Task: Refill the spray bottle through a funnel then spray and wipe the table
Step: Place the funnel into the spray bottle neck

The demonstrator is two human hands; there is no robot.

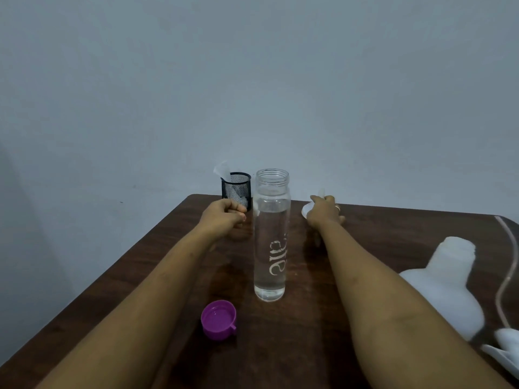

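A clear water bottle (271,237) stands open in the middle of the brown table (379,237), holding water. Its purple cap (218,320) lies upside down in front of it. At the right edge is the white spray bottle (446,284), uncapped, with its trigger head (505,350) and thin tube (509,259) lying beside it. My right hand (325,211) reaches to the far side of the table and grips a small white object (307,209), possibly the funnel, mostly hidden by the hand. My left hand (224,216) rests on the table left of the water bottle, curled into a fist with nothing seen in it.
A black mesh cup (236,186) with white paper (220,169) sticking out stands at the table's far edge, just behind my left hand. A plain wall rises behind the table. The table's left edge runs diagonally toward the lower left.
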